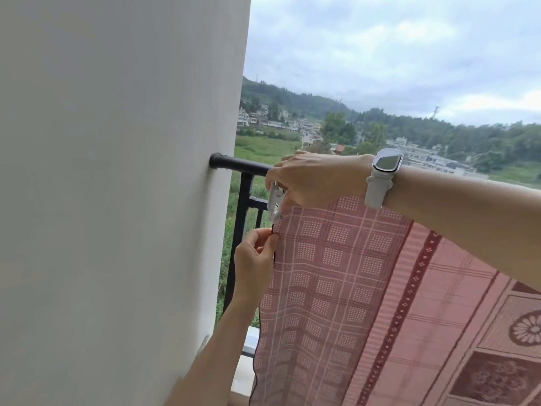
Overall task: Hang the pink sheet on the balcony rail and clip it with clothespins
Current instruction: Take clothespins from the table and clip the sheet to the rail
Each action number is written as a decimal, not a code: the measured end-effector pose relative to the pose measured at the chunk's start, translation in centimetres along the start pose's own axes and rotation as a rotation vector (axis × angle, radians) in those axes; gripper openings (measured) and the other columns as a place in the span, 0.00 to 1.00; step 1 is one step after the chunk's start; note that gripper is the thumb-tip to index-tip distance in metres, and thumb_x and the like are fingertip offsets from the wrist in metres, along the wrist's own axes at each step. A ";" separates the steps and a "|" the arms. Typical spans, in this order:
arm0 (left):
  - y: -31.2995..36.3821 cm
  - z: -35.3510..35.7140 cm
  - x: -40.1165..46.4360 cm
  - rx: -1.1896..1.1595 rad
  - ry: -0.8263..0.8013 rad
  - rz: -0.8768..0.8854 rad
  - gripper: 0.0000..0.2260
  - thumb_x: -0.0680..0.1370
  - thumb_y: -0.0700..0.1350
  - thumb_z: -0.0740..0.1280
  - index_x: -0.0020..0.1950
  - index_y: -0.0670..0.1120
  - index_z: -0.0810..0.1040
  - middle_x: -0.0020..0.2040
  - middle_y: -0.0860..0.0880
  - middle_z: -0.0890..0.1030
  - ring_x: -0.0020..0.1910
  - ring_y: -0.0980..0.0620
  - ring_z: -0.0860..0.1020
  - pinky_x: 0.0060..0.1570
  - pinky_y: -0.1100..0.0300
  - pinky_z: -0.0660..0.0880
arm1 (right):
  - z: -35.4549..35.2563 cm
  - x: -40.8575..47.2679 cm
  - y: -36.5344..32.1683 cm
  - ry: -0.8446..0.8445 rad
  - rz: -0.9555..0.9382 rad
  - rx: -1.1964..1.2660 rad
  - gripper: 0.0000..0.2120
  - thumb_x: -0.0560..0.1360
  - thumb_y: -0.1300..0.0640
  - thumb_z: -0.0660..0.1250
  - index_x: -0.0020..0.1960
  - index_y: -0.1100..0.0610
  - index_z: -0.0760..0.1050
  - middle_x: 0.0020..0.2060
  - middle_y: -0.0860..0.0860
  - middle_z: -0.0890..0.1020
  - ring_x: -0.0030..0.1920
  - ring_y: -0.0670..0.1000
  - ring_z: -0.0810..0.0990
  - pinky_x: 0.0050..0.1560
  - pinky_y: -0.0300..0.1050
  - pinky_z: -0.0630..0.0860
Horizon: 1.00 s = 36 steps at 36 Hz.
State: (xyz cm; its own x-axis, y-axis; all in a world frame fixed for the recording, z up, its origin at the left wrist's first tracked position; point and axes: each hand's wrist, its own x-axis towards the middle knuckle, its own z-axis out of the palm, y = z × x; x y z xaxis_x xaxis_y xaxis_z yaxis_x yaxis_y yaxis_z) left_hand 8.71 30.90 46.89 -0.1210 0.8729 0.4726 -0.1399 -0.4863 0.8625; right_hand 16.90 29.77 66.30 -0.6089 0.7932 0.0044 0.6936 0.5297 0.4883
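The pink patterned sheet (366,288) hangs over the black balcony rail (240,164) and drapes down on my side. My right hand (310,180), with a white watch on its wrist, holds a white clothespin (275,205) at the sheet's top left corner, close to the rail. Lower down, my left hand (257,259) pinches the sheet's dark left edge between thumb and fingers. The rail under the sheet is hidden.
A white wall (117,186) fills the left, and the rail ends in it. Black vertical bars (241,230) stand below the rail beside the wall. Beyond lie fields, houses and wooded hills.
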 end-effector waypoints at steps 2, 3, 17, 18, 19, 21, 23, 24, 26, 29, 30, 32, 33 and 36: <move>0.1 0.0 0.1 0.000 -0.005 0.003 0.05 0.77 0.40 0.65 0.50 0.43 0.79 0.41 0.51 0.81 0.38 0.58 0.79 0.38 0.69 0.76 | 0.1 0.1 0.0 0.016 -0.020 -0.029 0.18 0.75 0.49 0.64 0.59 0.60 0.70 0.45 0.54 0.78 0.47 0.56 0.76 0.50 0.48 0.71; 0.1 -0.1 0.1 0.003 -0.010 0.005 0.05 0.76 0.40 0.65 0.50 0.44 0.79 0.41 0.50 0.81 0.38 0.59 0.79 0.38 0.69 0.76 | 0.1 0.1 -0.1 0.025 -0.028 -0.042 0.17 0.75 0.50 0.64 0.58 0.60 0.70 0.45 0.54 0.78 0.47 0.55 0.75 0.49 0.45 0.68; 0.9 -0.8 0.3 0.187 -0.002 0.080 0.06 0.75 0.40 0.67 0.40 0.50 0.76 0.36 0.52 0.81 0.35 0.48 0.79 0.37 0.60 0.78 | -0.2 0.5 0.9 0.056 -0.073 0.170 0.15 0.70 0.42 0.67 0.35 0.54 0.75 0.34 0.43 0.70 0.46 0.53 0.71 0.48 0.55 0.72; 0.8 -0.8 0.3 0.195 0.003 0.085 0.06 0.75 0.40 0.67 0.41 0.50 0.77 0.36 0.52 0.81 0.35 0.49 0.79 0.37 0.60 0.77 | -0.2 0.7 1.1 0.042 -0.070 0.187 0.16 0.69 0.41 0.67 0.36 0.55 0.77 0.34 0.43 0.70 0.46 0.53 0.72 0.48 0.56 0.73; 0.8 -0.8 0.3 0.203 0.005 0.092 0.05 0.75 0.40 0.67 0.41 0.49 0.77 0.36 0.52 0.81 0.35 0.50 0.79 0.38 0.61 0.77 | -0.1 1.0 1.2 0.027 -0.072 0.188 0.17 0.68 0.41 0.68 0.37 0.55 0.78 0.34 0.43 0.70 0.46 0.53 0.72 0.49 0.56 0.73; 0.7 -0.9 0.3 0.230 0.007 0.111 0.01 0.75 0.41 0.68 0.44 0.47 0.79 0.38 0.52 0.81 0.37 0.53 0.79 0.39 0.65 0.78 | -0.2 1.4 1.3 -0.004 -0.089 0.153 0.17 0.68 0.42 0.69 0.36 0.56 0.78 0.34 0.44 0.69 0.46 0.51 0.70 0.50 0.54 0.72; 0.6 -1.0 0.3 0.244 0.011 0.127 0.03 0.75 0.41 0.67 0.47 0.44 0.80 0.40 0.51 0.82 0.40 0.54 0.80 0.41 0.69 0.76 | -0.4 1.6 1.4 -0.029 -0.092 0.124 0.17 0.69 0.44 0.69 0.34 0.58 0.77 0.35 0.45 0.68 0.46 0.50 0.68 0.51 0.53 0.71; 0.6 -1.1 0.3 0.243 0.012 0.130 0.04 0.75 0.40 0.67 0.48 0.43 0.80 0.41 0.51 0.81 0.41 0.54 0.80 0.41 0.71 0.76 | -0.6 1.6 1.6 -0.047 -0.091 0.117 0.17 0.69 0.45 0.70 0.34 0.59 0.77 0.35 0.46 0.69 0.46 0.50 0.68 0.51 0.53 0.71; 0.8 -1.0 0.2 0.243 0.011 0.139 0.04 0.75 0.39 0.67 0.48 0.43 0.80 0.41 0.51 0.81 0.41 0.55 0.80 0.41 0.72 0.75 | -0.8 1.9 1.8 -0.079 -0.090 0.103 0.18 0.68 0.45 0.70 0.30 0.59 0.74 0.37 0.53 0.73 0.46 0.55 0.71 0.50 0.55 0.72; 1.0 -0.8 0.2 0.237 0.014 0.145 0.04 0.75 0.38 0.67 0.48 0.42 0.80 0.40 0.54 0.81 0.40 0.57 0.79 0.39 0.74 0.74 | -1.0 2.6 1.9 -0.134 -0.094 0.054 0.21 0.69 0.45 0.70 0.25 0.55 0.68 0.39 0.60 0.77 0.42 0.59 0.73 0.45 0.52 0.72; 1.0 -0.8 0.2 0.237 0.020 0.148 0.04 0.75 0.38 0.67 0.48 0.42 0.80 0.40 0.55 0.80 0.39 0.59 0.79 0.38 0.74 0.74 | -0.9 2.9 1.9 -0.155 -0.098 0.040 0.22 0.69 0.45 0.70 0.24 0.55 0.67 0.38 0.60 0.77 0.40 0.58 0.71 0.43 0.50 0.72; 0.9 -0.7 0.2 0.248 0.028 0.158 0.04 0.75 0.38 0.67 0.48 0.43 0.80 0.40 0.57 0.79 0.40 0.64 0.78 0.38 0.76 0.72 | -0.7 3.4 1.7 -0.194 -0.105 0.023 0.23 0.69 0.45 0.70 0.23 0.55 0.66 0.36 0.60 0.77 0.37 0.55 0.69 0.39 0.48 0.70; 0.9 -0.7 0.1 0.253 0.029 0.163 0.04 0.75 0.39 0.67 0.48 0.44 0.80 0.40 0.58 0.79 0.41 0.65 0.78 0.38 0.77 0.72 | -0.7 3.5 1.5 -0.214 -0.111 0.011 0.24 0.70 0.45 0.70 0.23 0.56 0.65 0.33 0.59 0.75 0.36 0.54 0.68 0.36 0.46 0.69; 1.1 -0.8 0.1 0.266 0.040 0.176 0.06 0.74 0.40 0.68 0.46 0.51 0.78 0.40 0.61 0.79 0.41 0.64 0.78 0.39 0.77 0.72 | -0.4 3.5 0.9 -0.265 -0.131 -0.044 0.24 0.71 0.47 0.69 0.24 0.59 0.65 0.24 0.52 0.66 0.31 0.51 0.64 0.29 0.38 0.61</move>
State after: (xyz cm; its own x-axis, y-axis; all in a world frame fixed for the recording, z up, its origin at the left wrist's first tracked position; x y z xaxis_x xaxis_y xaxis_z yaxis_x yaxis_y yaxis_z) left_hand 7.80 30.40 47.71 -0.1601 0.7717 0.6154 0.1473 -0.5978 0.7880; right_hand 15.24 32.94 67.10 -0.5663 0.7729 -0.2862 0.5952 0.6237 0.5066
